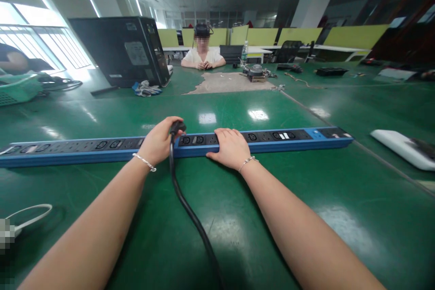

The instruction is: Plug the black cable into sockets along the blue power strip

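Note:
A long blue power strip [285, 146] with black sockets lies across the green table in front of me. My left hand [157, 141] is closed around a black plug [177, 127] just above the strip's middle; whether its prongs touch a socket is hidden. From that plug a thick black power cord [190, 210] runs down toward the near edge of the view. My right hand [231, 147] rests over the strip to the right of the plug, gripping its body with the thumb along the near side and the fingers across the top.
A black computer case [118, 52] stands at the back left beside gloves [147, 89]. Far left is a green basket [20, 88]. Across the table sits a person [203, 56] near a bottle [244, 52]. A white device [403, 147] lies on the right.

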A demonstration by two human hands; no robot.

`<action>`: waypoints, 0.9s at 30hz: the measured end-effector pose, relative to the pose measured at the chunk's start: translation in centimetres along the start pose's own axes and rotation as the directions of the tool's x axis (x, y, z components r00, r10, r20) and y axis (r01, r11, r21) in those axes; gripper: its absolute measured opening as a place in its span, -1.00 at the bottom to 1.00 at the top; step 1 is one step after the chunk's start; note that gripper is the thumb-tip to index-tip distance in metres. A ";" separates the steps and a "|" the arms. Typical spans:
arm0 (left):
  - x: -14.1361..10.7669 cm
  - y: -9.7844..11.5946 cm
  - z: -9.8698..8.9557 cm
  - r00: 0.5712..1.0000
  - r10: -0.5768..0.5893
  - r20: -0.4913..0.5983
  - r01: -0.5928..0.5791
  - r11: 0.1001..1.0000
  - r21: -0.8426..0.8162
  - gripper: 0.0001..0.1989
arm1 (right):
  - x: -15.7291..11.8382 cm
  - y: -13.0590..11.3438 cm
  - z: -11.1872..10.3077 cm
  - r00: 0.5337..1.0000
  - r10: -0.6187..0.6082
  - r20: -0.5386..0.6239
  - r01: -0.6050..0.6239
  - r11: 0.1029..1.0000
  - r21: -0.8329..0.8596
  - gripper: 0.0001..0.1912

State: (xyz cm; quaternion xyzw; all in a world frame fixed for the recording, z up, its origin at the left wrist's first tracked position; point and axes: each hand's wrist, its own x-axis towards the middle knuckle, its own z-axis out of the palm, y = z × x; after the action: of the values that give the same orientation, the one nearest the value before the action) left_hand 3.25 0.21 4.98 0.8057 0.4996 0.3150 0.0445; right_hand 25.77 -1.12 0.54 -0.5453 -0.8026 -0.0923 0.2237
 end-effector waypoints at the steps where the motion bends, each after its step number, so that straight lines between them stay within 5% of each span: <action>1: -0.4 -1.0 -0.6 1.000 -0.029 0.005 0.029 1.000 0.010 -0.64 | 0.0 0.0 0.0 1.000 -0.002 -0.001 0.002 1.000 0.001 -0.29; 7: -1.8 -4.8 -1.1 0.988 -0.079 0.132 0.081 0.997 -0.006 -0.61 | 0.0 0.0 0.2 1.000 0.003 -0.012 -0.003 1.000 0.004 -0.27; 27: -2.4 -4.4 0.7 0.990 0.093 0.106 -0.115 0.966 0.232 -0.63 | 0.1 0.1 0.0 1.000 0.007 0.014 -0.006 1.000 -0.025 -0.30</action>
State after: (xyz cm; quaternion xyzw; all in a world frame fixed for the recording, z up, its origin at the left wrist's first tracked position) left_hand -0.52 0.50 1.64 0.8443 0.4880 0.2168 -0.0452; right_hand 25.79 -1.04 0.54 -0.5512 -0.8012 -0.0975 0.2117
